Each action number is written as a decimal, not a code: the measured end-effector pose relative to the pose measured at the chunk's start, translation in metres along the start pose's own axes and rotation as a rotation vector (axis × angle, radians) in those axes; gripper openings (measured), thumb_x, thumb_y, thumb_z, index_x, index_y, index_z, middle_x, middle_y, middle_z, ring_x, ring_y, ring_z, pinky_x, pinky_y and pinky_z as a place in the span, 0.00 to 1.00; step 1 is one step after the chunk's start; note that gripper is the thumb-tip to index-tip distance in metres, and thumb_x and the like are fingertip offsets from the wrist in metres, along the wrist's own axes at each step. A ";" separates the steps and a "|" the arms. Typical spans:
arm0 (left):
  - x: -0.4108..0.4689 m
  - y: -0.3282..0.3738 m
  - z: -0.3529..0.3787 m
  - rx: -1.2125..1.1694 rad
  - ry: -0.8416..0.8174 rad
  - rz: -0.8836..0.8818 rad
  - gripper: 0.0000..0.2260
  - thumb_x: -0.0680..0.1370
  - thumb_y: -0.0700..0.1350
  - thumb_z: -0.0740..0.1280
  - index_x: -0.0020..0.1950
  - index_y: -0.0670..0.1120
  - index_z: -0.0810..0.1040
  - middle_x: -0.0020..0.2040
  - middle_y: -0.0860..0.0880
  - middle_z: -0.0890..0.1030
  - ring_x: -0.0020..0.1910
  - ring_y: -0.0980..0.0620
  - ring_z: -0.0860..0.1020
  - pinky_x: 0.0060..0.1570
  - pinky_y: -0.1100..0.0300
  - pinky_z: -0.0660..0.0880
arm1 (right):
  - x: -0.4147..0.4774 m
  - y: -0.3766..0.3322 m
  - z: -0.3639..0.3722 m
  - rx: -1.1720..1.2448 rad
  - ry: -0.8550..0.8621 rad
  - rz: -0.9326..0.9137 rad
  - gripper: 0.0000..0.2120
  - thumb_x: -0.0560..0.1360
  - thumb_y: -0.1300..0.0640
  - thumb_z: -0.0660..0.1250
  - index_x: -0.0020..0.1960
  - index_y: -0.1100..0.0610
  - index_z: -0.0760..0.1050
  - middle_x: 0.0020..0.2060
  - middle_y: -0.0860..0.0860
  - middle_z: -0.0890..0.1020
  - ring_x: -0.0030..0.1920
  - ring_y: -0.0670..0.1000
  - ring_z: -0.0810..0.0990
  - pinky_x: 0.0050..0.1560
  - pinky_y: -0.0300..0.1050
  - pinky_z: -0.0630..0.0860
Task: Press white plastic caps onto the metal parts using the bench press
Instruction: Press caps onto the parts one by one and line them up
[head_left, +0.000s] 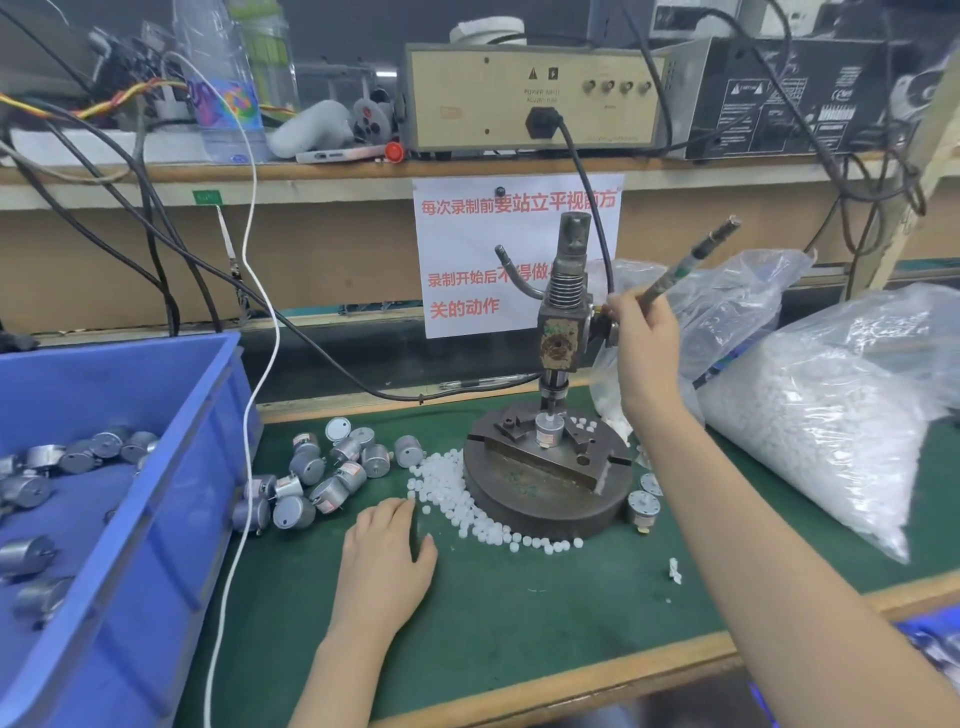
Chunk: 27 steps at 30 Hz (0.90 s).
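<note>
The bench press (562, 332) stands on a round metal base (545, 493) on the green mat. A small metal motor (548, 430) with a white cap on top sits in the fixture under the ram. My right hand (644, 343) grips the press lever (691, 260), which points up to the right. My left hand (387, 545) rests on the mat, fingers touching the loose white plastic caps (457, 499) strewn along the base's front left. Several metal motors (322, 478) lie left of the caps.
A blue bin (171, 467) holding several motors fills the left side. A large clear bag of white caps (831, 415) lies at the right. Two motors (644, 501) lie right of the base. Cables hang from the shelf, and a white cord (260, 364) crosses the mat's left edge.
</note>
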<state>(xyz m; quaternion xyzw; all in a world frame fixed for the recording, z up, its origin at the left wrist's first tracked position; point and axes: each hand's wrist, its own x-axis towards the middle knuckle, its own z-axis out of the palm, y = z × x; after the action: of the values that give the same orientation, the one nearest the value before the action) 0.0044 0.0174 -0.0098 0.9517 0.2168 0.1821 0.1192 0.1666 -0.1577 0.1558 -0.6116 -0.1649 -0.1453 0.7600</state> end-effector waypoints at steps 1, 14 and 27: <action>0.000 0.000 0.000 0.006 -0.006 0.003 0.23 0.79 0.54 0.56 0.73 0.49 0.61 0.71 0.55 0.64 0.68 0.53 0.60 0.67 0.61 0.55 | 0.000 0.001 -0.003 -0.019 -0.017 -0.010 0.10 0.77 0.61 0.60 0.37 0.52 0.68 0.33 0.45 0.72 0.29 0.35 0.71 0.34 0.28 0.70; -0.002 0.002 -0.004 -0.063 0.005 0.028 0.20 0.81 0.54 0.53 0.72 0.51 0.63 0.70 0.55 0.66 0.71 0.56 0.59 0.70 0.61 0.49 | -0.030 0.050 -0.020 -0.388 -0.037 0.043 0.23 0.76 0.61 0.57 0.72 0.57 0.62 0.69 0.52 0.67 0.65 0.47 0.67 0.61 0.39 0.62; -0.003 0.001 -0.003 -0.076 0.086 -0.013 0.15 0.78 0.46 0.58 0.63 0.49 0.74 0.56 0.52 0.73 0.57 0.50 0.68 0.59 0.59 0.61 | -0.055 0.098 -0.009 -0.827 -0.329 -0.055 0.16 0.76 0.53 0.65 0.62 0.56 0.73 0.61 0.51 0.75 0.60 0.52 0.73 0.60 0.47 0.69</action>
<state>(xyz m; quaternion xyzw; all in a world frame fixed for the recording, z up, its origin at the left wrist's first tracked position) 0.0018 0.0154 -0.0077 0.9364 0.2206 0.2300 0.1469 0.1590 -0.1445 0.0437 -0.8745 -0.2278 -0.1199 0.4110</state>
